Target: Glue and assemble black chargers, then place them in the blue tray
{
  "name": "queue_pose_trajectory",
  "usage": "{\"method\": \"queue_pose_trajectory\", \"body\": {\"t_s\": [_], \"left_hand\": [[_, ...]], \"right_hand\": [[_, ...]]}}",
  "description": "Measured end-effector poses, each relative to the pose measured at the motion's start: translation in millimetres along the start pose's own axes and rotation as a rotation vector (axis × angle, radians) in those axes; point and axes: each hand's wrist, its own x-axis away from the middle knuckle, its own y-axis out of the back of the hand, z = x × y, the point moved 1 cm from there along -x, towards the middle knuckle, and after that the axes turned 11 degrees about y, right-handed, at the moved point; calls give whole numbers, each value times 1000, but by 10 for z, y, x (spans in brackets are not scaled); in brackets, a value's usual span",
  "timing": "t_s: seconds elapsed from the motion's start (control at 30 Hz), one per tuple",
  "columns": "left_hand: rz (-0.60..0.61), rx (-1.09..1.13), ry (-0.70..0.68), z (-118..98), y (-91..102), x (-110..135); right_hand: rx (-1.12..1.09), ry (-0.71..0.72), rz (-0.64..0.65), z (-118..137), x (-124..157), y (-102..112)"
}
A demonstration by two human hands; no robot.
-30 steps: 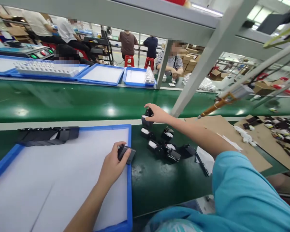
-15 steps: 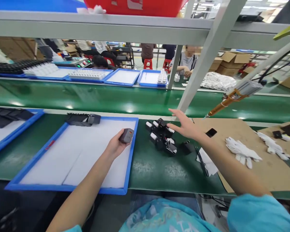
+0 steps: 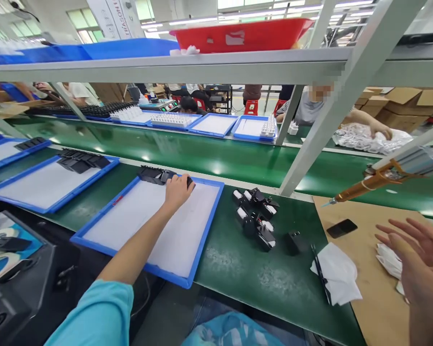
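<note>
My left hand is closed around a small black plastic housing, mostly hidden by the fingers. It is at the back of a blue-rimmed tray with a white lining, beside a row of similar black housings. On the right, my right hand is raised with its fingers spread, holding nothing, over the brown cardboard sheet. White gloves lie partly behind it. Between the hands, a cluster of black parts with white pieces rests on the green table, and a single black housing lies beside it.
Tweezers lie on white paper. A phone-like black slab rests on the cardboard. An orange-brown dispenser hangs at the right by a slanted grey post. More trays stand left; a co-worker's hand is across.
My left hand has carried the black housing to the back of the tray, near the row. My right hand has moved away from the black cluster to the right. The view has turned left and up.
</note>
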Motion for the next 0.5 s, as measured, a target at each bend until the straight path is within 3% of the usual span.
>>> {"method": "queue_pose_trajectory", "body": {"t_s": [0.2, 0.5], "left_hand": [[-153, -388, -97, 215, 3, -475], [-323, -851, -34, 468, 74, -533]], "right_hand": [[-139, -93, -29, -250, -269, -57], [-165, -130, -33, -474, -180, -8]]}}
